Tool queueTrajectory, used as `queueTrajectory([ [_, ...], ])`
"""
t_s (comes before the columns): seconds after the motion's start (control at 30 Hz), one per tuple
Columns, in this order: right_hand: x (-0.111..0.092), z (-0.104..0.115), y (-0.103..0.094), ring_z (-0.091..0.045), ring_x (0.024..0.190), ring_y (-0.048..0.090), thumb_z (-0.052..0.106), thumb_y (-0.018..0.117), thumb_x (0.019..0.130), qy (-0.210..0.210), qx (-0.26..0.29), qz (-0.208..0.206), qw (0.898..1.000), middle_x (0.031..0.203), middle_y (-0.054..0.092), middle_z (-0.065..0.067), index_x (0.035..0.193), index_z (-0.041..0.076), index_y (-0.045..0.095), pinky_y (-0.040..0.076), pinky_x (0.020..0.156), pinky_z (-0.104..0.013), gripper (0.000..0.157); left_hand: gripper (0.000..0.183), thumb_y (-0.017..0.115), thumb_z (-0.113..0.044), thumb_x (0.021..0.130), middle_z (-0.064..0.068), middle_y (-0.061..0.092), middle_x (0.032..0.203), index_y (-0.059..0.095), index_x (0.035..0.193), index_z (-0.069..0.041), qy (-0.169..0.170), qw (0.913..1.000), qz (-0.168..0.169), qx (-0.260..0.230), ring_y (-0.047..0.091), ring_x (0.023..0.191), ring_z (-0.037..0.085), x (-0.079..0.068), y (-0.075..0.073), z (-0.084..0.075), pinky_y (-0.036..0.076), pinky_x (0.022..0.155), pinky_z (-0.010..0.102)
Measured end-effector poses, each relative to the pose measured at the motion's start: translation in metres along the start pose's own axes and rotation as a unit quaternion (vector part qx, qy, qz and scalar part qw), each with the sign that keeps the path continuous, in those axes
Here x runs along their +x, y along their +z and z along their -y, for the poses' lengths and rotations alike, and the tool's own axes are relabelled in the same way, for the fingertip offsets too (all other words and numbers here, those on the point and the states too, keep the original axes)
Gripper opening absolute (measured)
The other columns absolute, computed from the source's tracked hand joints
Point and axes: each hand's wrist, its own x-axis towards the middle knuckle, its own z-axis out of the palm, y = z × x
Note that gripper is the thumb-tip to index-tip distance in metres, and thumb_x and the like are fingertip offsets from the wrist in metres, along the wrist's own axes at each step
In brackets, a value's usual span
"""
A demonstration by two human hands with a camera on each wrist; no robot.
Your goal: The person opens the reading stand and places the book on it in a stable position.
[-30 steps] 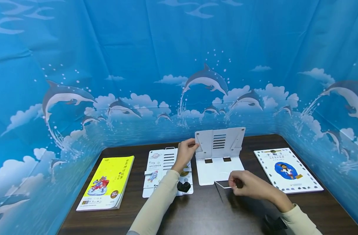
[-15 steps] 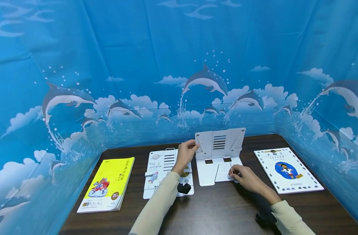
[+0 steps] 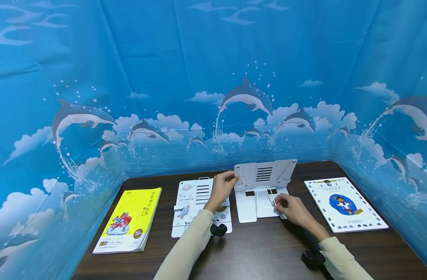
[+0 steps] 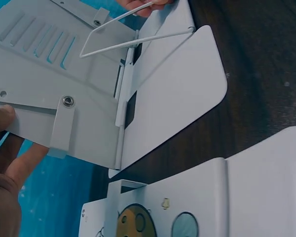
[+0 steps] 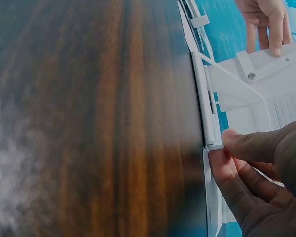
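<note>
A white metal book stand lies unfolded, its base plate (image 3: 246,208) on the table and its slotted panel (image 3: 264,175) raised at the back. My left hand (image 3: 220,189) pinches the panel's left edge between thumb and fingers; the left wrist view shows the thumb on the near face. From the base rises a thin white wire bracket (image 4: 138,43), tilted up in front of the panel. My right hand (image 3: 293,212) is at the base's front right, where thumb and fingertips pinch the bracket's end near the hinge (image 5: 215,146).
Left of the work lies a second white stand (image 3: 185,198) printed "Tiny universe", folded flat. A yellow book (image 3: 129,217) is at the far left, a white picture book (image 3: 344,206) at the right. A blue dolphin curtain (image 3: 199,77) surrounds the dark table (image 3: 248,252).
The wire bracket has swung from the table side up over the base to stand near the panel. My right hand moved with it, and the panel's top edge sits lower in view.
</note>
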Motion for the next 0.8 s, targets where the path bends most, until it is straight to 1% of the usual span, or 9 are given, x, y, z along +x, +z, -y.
queueTrajectory([
  [0.1,0.000,-0.002,0.000,-0.013,0.078,0.061,0.000,0.077,0.093,0.002,0.003,-0.001,1.000,0.084,0.069,0.000,0.101,0.004,0.071,0.049,0.064,-0.024,0.011,0.019,0.072,-0.015,0.102,0.005,0.081,0.118,0.081,0.118,-0.013,0.004,1.0000,0.002,-0.006,0.077,0.108,0.020,-0.004,0.000,0.001,0.064,0.091,0.035],
  [0.23,0.000,-0.003,0.001,-0.013,0.079,0.061,0.001,0.077,0.093,0.004,0.007,0.000,1.000,0.085,0.070,0.000,0.102,0.004,0.071,0.050,0.064,-0.024,0.010,0.018,0.073,-0.015,0.102,0.005,0.081,0.117,0.082,0.117,-0.014,0.009,0.9998,0.005,-0.014,0.077,0.106,0.020,-0.009,0.000,0.003,0.063,0.089,0.032],
  [0.37,-0.002,-0.002,0.001,-0.013,0.079,0.062,0.001,0.076,0.093,0.012,0.012,0.002,1.000,0.086,0.070,-0.001,0.102,0.003,0.071,0.050,0.064,-0.024,0.010,0.017,0.073,-0.013,0.101,0.006,0.081,0.114,0.083,0.115,-0.011,0.026,0.9994,0.013,-0.020,0.077,0.104,0.020,-0.016,0.000,0.003,0.063,0.087,0.029],
  [0.5,-0.002,-0.001,0.001,-0.013,0.079,0.063,0.001,0.076,0.093,0.012,0.020,0.000,1.000,0.086,0.071,-0.002,0.103,0.002,0.072,0.050,0.063,-0.024,0.011,0.016,0.073,-0.009,0.100,0.010,0.080,0.111,0.083,0.112,-0.008,0.041,0.9987,0.013,-0.027,0.077,0.103,0.023,-0.022,0.000,0.003,0.063,0.086,0.027],
  [0.63,-0.002,-0.001,0.000,-0.013,0.079,0.064,0.001,0.077,0.093,0.013,0.022,-0.004,1.000,0.087,0.072,-0.003,0.103,0.001,0.072,0.050,0.063,-0.024,0.011,0.015,0.073,-0.007,0.099,0.012,0.080,0.111,0.083,0.111,-0.005,0.044,0.9984,0.013,-0.034,0.077,0.102,0.024,-0.024,0.001,0.004,0.063,0.086,0.025],
  [0.8,-0.002,0.000,0.001,-0.013,0.079,0.063,0.002,0.076,0.094,0.024,0.025,0.000,0.999,0.088,0.072,-0.003,0.104,0.001,0.072,0.050,0.063,-0.024,0.012,0.015,0.073,-0.006,0.100,0.012,0.080,0.112,0.083,0.111,-0.006,0.036,0.9985,0.012,-0.040,0.077,0.102,0.024,-0.026,0.002,0.006,0.063,0.085,0.025],
])
